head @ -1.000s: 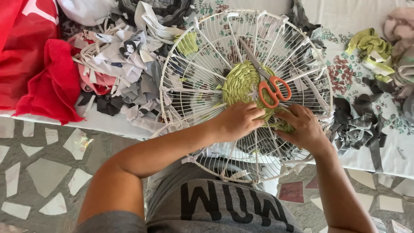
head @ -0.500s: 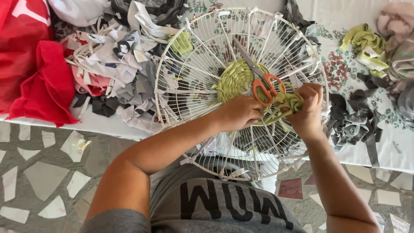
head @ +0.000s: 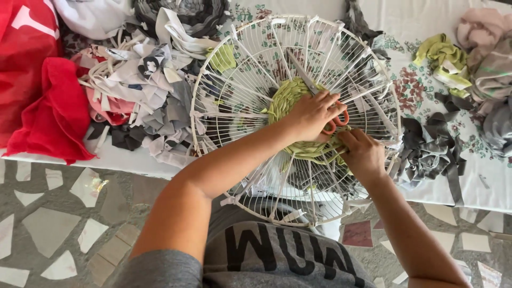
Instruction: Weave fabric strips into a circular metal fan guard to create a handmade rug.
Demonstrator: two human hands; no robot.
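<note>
A round white wire fan guard [head: 250, 69] lies half over the table edge, against my lap. A coil of woven green fabric strips [head: 285, 98] fills its middle. My left hand [head: 312, 114] lies over the coil with its fingers curled on the orange handles of a pair of scissors [head: 300, 73], whose blades point up and left across the wires. Just below and to the right, my right hand [head: 362, 152] pinches the loose end of the green strip [head: 326, 155] at the coil's lower edge.
The table [head: 426, 96] carries a floral white cloth. A heap of white and grey fabric scraps [head: 138, 90] and red cloth [head: 48, 106] lie left of the guard. Grey strips [head: 426, 152], a green rag [head: 442, 56] and pink-grey cloth [head: 485, 42] lie right. Below is a mosaic floor [head: 53, 224].
My left hand moved from the coil's lower edge up onto the scissors' handles. My right hand came back down to the coil's lower right with the green strip.
</note>
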